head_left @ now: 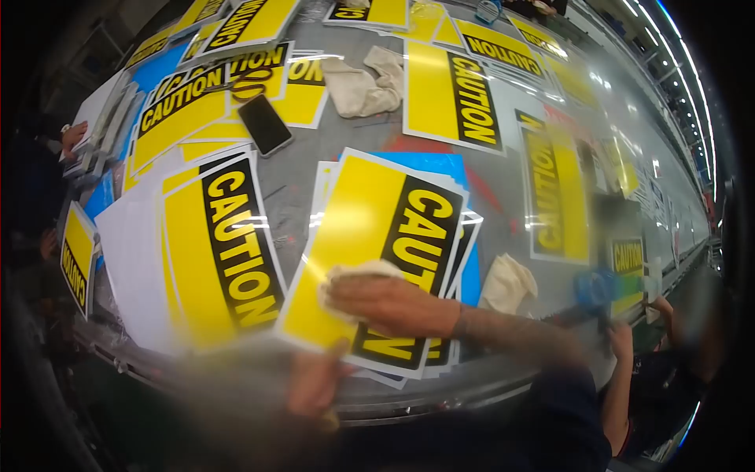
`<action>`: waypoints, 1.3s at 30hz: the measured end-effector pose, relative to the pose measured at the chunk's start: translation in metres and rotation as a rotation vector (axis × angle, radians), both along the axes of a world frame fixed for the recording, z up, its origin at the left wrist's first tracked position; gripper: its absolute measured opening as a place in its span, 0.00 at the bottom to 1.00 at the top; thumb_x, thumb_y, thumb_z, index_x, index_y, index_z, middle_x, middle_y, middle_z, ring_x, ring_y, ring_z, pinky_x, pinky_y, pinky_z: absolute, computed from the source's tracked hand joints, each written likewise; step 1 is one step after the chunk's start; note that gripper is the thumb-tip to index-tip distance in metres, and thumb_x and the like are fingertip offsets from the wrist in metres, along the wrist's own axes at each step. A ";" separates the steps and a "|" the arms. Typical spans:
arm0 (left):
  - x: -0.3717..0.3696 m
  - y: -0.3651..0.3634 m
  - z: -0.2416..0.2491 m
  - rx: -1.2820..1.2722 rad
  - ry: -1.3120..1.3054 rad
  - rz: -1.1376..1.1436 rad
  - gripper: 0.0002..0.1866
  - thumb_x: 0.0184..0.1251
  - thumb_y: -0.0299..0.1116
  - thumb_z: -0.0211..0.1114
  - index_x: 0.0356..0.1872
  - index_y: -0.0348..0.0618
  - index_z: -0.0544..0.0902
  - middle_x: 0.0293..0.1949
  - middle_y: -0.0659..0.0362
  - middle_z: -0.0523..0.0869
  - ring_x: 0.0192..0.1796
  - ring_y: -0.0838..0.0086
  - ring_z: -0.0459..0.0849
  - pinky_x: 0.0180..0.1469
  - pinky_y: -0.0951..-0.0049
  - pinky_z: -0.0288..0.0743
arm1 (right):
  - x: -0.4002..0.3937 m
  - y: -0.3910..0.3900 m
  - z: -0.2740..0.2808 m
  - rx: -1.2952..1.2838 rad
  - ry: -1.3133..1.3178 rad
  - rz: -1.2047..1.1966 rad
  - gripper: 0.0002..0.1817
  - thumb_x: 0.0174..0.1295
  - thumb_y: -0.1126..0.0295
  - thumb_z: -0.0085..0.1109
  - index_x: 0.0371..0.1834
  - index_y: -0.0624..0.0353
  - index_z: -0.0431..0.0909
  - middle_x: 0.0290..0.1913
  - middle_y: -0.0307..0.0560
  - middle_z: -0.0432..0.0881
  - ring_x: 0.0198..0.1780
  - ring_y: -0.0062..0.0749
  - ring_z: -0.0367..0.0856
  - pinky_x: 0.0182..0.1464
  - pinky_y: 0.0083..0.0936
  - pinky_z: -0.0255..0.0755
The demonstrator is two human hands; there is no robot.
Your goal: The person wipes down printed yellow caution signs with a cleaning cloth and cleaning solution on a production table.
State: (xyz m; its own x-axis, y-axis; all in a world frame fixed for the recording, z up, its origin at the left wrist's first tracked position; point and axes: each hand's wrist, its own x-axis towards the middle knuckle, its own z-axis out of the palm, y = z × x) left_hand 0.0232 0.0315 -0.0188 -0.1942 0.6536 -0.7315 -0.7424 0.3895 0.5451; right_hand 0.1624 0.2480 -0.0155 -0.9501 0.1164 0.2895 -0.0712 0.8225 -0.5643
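A yellow and black caution sign (354, 212) lies tilted on top of a stack of signs and blue sheets near the table's front edge. On its lower middle, my right hand (385, 303) presses a pale cloth (366, 271) against the surface, with fingers together over it. Blurred, my left hand (314, 381) is at the sign's lower left edge; its fingers are smeared, and their grip cannot be made out. Another stack of caution signs (228, 244) lies to the left. A crumpled cloth (510, 285) rests to the right of the sign.
A black phone (265, 126) and a bunched cloth (366, 82) lie beyond the stacks. More caution signs (456, 94) spread over the grey table (318, 145). A blue object (595, 289) stands at the right, near a co-worker's arms (620, 377). Another person's hand (74, 136) shows far left.
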 end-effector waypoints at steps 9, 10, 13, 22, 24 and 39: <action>0.005 0.006 0.008 0.053 -0.017 0.009 0.26 0.81 0.23 0.66 0.76 0.36 0.71 0.68 0.48 0.84 0.65 0.60 0.90 0.55 0.59 0.96 | -0.062 0.084 -0.034 0.192 0.071 -0.160 0.25 0.71 0.71 0.64 0.72 0.53 0.83 0.68 0.54 0.87 0.71 0.47 0.84 0.79 0.41 0.69; 0.005 0.008 0.009 0.051 -0.044 0.030 0.27 0.81 0.22 0.66 0.76 0.37 0.70 0.69 0.48 0.84 0.65 0.59 0.90 0.55 0.58 0.96 | -0.067 0.094 -0.036 0.195 0.098 -0.210 0.24 0.71 0.72 0.64 0.71 0.54 0.83 0.67 0.55 0.87 0.71 0.49 0.84 0.79 0.42 0.68; 0.002 0.012 0.009 0.065 -0.072 0.021 0.28 0.80 0.22 0.66 0.76 0.37 0.70 0.69 0.48 0.83 0.65 0.59 0.90 0.55 0.59 0.96 | -0.066 0.135 -0.048 0.154 0.151 -0.377 0.23 0.70 0.72 0.64 0.69 0.57 0.84 0.67 0.57 0.87 0.71 0.55 0.83 0.80 0.46 0.67; -0.001 0.012 0.016 0.061 -0.126 0.081 0.29 0.80 0.22 0.67 0.77 0.38 0.69 0.69 0.50 0.82 0.63 0.60 0.90 0.54 0.59 0.97 | -0.052 -0.031 -0.005 -0.167 0.054 0.219 0.26 0.68 0.75 0.65 0.71 0.55 0.82 0.71 0.50 0.84 0.77 0.45 0.78 0.82 0.42 0.67; 0.001 0.005 0.011 0.116 -0.111 0.045 0.28 0.80 0.22 0.66 0.77 0.37 0.70 0.68 0.48 0.83 0.63 0.58 0.90 0.54 0.59 0.97 | -0.049 0.032 -0.034 -0.033 0.022 -0.014 0.24 0.71 0.75 0.62 0.71 0.56 0.83 0.71 0.49 0.84 0.75 0.44 0.80 0.81 0.41 0.69; -0.011 -0.012 0.050 0.242 0.020 0.131 0.27 0.81 0.23 0.66 0.76 0.37 0.71 0.67 0.49 0.84 0.63 0.61 0.90 0.54 0.62 0.96 | 0.117 0.182 0.003 -0.034 0.128 -1.133 0.19 0.77 0.72 0.57 0.66 0.64 0.85 0.61 0.59 0.90 0.61 0.49 0.90 0.64 0.37 0.81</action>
